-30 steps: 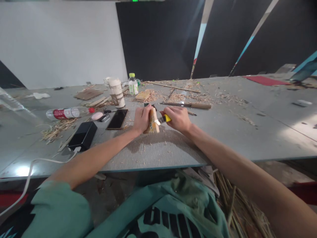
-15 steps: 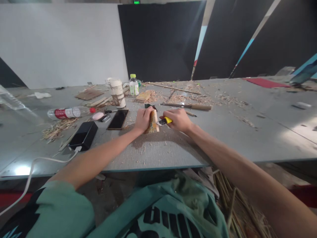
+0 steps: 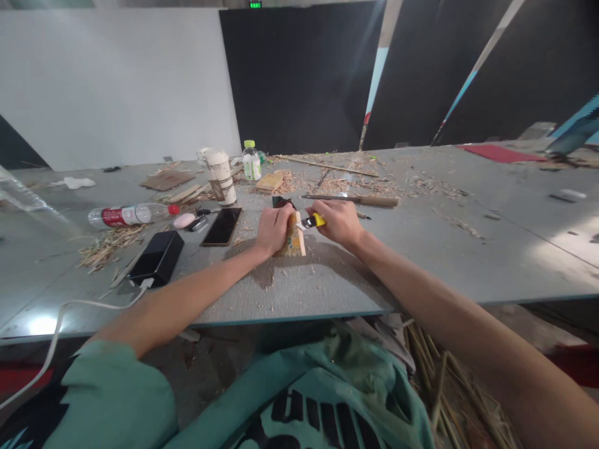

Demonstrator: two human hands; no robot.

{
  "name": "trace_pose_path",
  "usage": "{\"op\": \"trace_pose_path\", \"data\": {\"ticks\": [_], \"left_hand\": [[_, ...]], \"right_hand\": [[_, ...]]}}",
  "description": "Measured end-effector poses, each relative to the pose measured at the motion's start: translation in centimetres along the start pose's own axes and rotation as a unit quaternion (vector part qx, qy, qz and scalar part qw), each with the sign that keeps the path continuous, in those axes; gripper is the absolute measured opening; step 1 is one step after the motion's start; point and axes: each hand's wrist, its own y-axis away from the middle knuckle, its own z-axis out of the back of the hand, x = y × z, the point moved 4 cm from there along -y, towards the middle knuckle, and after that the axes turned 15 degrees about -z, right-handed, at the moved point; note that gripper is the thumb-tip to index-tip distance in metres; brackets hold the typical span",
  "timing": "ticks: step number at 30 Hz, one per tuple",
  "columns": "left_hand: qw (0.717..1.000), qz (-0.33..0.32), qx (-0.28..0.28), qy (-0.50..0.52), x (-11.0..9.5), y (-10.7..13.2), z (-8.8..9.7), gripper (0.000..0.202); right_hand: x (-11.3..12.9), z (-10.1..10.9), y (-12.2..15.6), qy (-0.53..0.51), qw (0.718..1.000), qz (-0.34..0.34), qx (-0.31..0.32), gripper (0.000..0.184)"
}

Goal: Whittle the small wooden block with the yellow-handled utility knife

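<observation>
My left hand [image 3: 274, 228] is closed around a small block of wood [image 3: 296, 243] with a yellowish patterned face and a pale cut edge. My right hand [image 3: 340, 222] grips a yellow and black utility knife [image 3: 314, 221]. Its blade points left and meets the pale right edge of the wood, close to my left fingers. A dark object [image 3: 283, 202] shows just beyond my left hand; its kind is unclear. Behind my right hand lies a long tool with a wooden handle [image 3: 379, 201], and a thin pointed tool [image 3: 364, 216] is partly hidden by that hand.
Left of my hands are a phone [image 3: 223, 226], a black power bank [image 3: 157, 257] with a white cable [image 3: 100, 302], and a bottle on its side [image 3: 135, 215]. A paper cup [image 3: 219, 178] and an upright bottle [image 3: 251, 163] stand behind. Wood shavings [image 3: 337, 186] litter the grey table [image 3: 290, 296].
The lower end of the wood has shifted slightly toward me and to the right. The knife has moved a little away from me along its edge. Both hands keep their hold.
</observation>
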Motion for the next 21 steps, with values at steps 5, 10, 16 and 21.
{"op": "trace_pose_path", "data": {"ticks": [5,10,16,21], "left_hand": [[1.000,-0.016,0.007,0.009,0.1,-0.2,-0.6,0.053],[0.998,0.021,-0.062,0.000,1.8,-0.8,0.7,0.050],[0.997,0.019,-0.075,-0.030,2.4,-1.0,1.5,0.049],[0.999,-0.018,-0.018,-0.021,1.1,-0.6,0.7,0.047]], "right_hand": [[-0.6,0.4,-0.3,0.006,1.000,-0.018,-0.011,0.035],[-0.3,-0.5,0.1,-0.034,0.997,0.034,0.056,0.018],[0.8,-1.2,0.3,-0.033,0.992,0.052,0.112,0.014],[0.4,-1.1,0.2,-0.012,0.993,0.045,0.112,0.013]]}}
